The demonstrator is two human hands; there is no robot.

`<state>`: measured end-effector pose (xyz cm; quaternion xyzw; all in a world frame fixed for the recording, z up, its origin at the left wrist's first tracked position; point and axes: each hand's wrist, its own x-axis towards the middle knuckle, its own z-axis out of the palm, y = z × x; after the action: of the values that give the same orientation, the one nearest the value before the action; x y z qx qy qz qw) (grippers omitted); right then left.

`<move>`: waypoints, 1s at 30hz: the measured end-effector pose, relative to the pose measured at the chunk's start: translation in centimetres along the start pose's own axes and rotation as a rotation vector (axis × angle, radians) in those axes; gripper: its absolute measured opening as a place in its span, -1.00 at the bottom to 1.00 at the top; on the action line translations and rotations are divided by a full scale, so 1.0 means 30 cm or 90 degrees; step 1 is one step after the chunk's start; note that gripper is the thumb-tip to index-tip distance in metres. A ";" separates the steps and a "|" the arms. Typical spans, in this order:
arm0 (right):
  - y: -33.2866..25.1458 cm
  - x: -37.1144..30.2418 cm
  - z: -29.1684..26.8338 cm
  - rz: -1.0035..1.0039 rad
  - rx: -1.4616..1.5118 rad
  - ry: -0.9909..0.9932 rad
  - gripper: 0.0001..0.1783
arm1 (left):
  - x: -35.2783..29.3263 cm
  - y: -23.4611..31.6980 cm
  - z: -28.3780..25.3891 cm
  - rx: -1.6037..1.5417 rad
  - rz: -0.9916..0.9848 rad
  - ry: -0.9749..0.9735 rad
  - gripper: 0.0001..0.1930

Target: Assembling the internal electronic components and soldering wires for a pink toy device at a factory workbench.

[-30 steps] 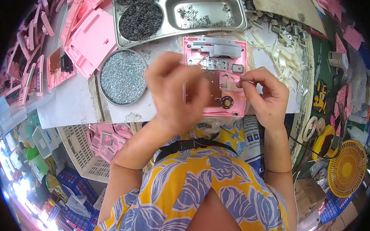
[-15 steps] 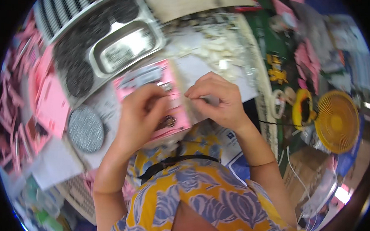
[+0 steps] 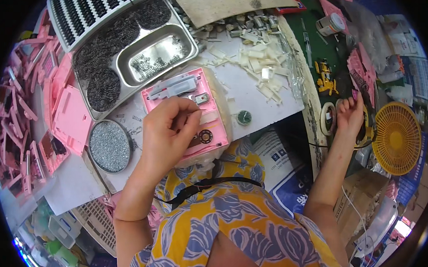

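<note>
My left hand (image 3: 168, 131) is over the open pink housing (image 3: 217, 127) on the white-covered table (image 3: 279, 112), its fingers curled and the thumb close to the forefinger; I can't tell whether anything is pinched between them. Beside those fingertips a pale piece (image 3: 208, 118) lies in the housing, with a round black part (image 3: 205, 136) below it and a long grey part (image 3: 178, 87) near the top. My right hand (image 3: 349, 114) is stretched well off to the right, fingers bent, near a dark coil (image 3: 357, 80); I can't make out whether it grips anything. Between my hands a small round green thing (image 3: 244, 117) sits just beside the housing. Above the housing stands a metal tray (image 3: 127, 89) of springs, with white plastic pieces (image 3: 262, 59) heaped to its right and a round dish (image 3: 112, 172) of small silver pieces to the left.
</note>
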<state>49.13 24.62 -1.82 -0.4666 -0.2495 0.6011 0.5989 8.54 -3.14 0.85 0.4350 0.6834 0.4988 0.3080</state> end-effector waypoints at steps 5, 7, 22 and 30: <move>-0.009 -0.066 0.030 -0.115 -0.021 0.106 -0.68 | -0.026 -0.048 -0.005 -0.034 0.001 0.037 -0.94; -0.040 -0.025 0.021 -0.208 -0.042 0.129 -0.69 | -0.016 -0.040 0.009 -0.052 -0.004 0.024 -0.95; 0.209 -0.530 0.236 -0.240 -0.283 -0.387 -0.77 | 0.060 -0.085 0.020 0.309 0.226 0.112 -0.86; 0.367 -0.577 0.358 -0.187 -0.334 -0.565 -0.79 | 0.059 -0.089 0.032 0.348 0.203 0.123 -0.86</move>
<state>31.90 9.17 -2.01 -0.2617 -0.6831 0.5678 0.3774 7.83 -1.48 -1.95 0.5538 0.7413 0.3779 0.0310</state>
